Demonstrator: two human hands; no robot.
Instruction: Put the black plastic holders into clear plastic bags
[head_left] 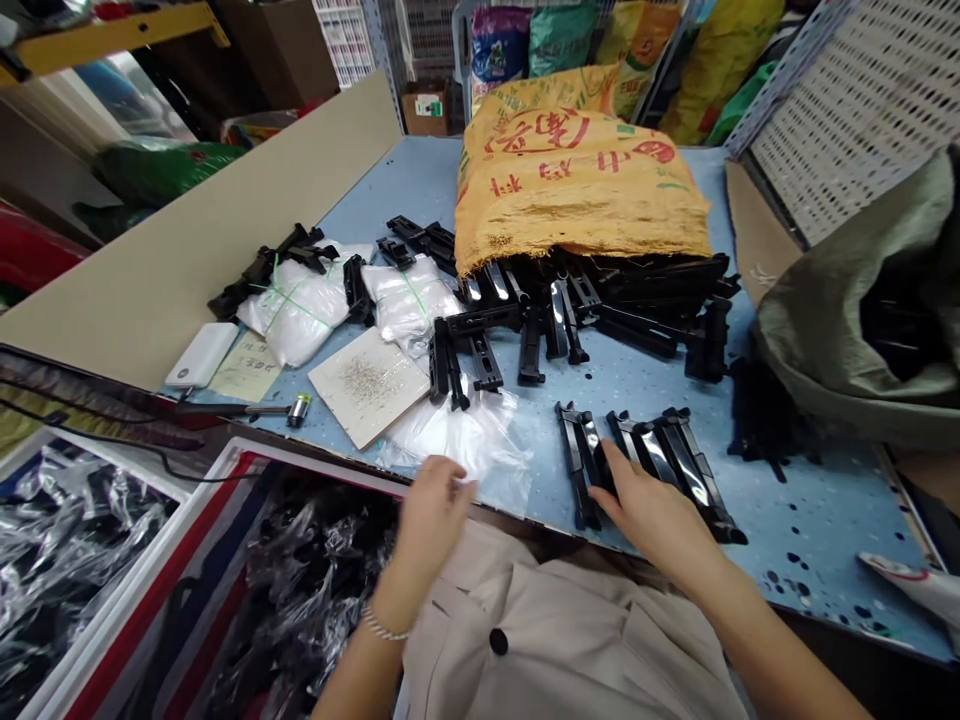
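My right hand [660,510] has its thumb and fingers around a black plastic part [590,440] in a row on the table's near side. More long, glossy black plastic parts [675,455] lie side by side under and beyond that hand. My left hand [435,510] is at the table's front edge, beside a pile of clear plastic bags [465,430]. Its fingers are loosely curled, with a gap at the thumb and nothing visible between them. A yellow woven sack [577,190] lies at the back, with a heap of black parts [540,310] spilling from its mouth.
A square board [367,385] with dark specks, tied bag bundles [300,305], a hammer [296,410] and a white power bank [202,355] are at left. A grey-green sack [855,310] stands at right. Below the left edge, a striped-lined container [187,600] holds bagged black items.
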